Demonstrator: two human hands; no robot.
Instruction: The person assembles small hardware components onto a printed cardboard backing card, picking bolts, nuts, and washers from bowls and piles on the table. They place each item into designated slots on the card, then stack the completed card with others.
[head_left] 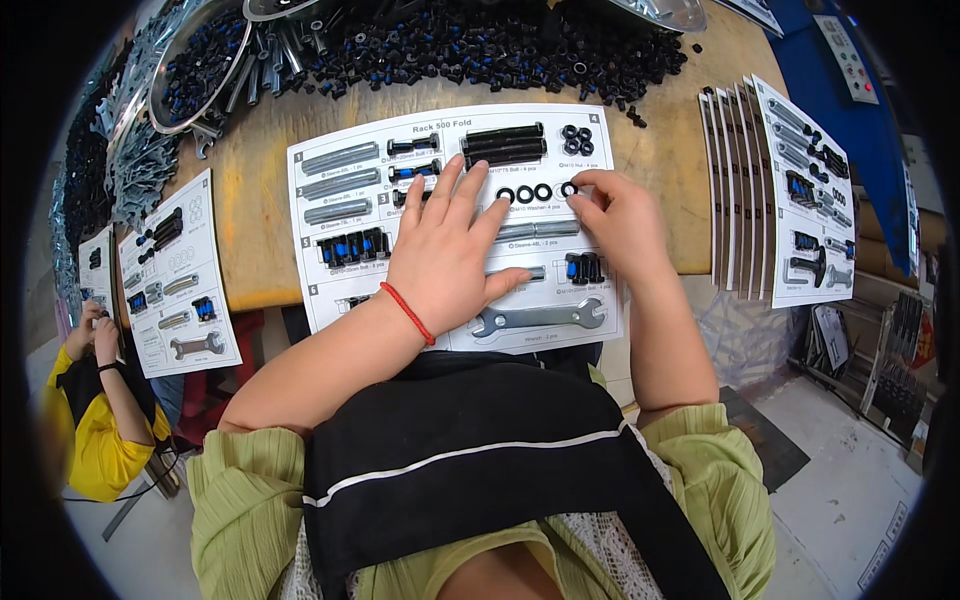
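Note:
A white printed parts card (pixel 400 127), bearing metal hardware, lies in front of me on the wooden table. My left hand (pixel 440 240) rests flat on it with the fingers spread, partly covering several bolts. Near its index fingertip is a row of black washers (pixel 525 194). At the row's right end, the thumb and index finger of my right hand (pixel 622 222) pinch another black washer (pixel 569 189) at the card's surface. Above are long black bolts (pixel 505 145) and black nuts (pixel 577 140); below lie a silver sleeve (pixel 545 230) and a flat wrench (pixel 540 318).
Loose black bolts and nuts (pixel 480 50) are heaped along the table's far side beside metal bowls (pixel 205 70). Several filled cards (pixel 815 190) stand upright in a row at right. Another card (pixel 180 280) lies at left, near a co-worker in yellow (pixel 110 430).

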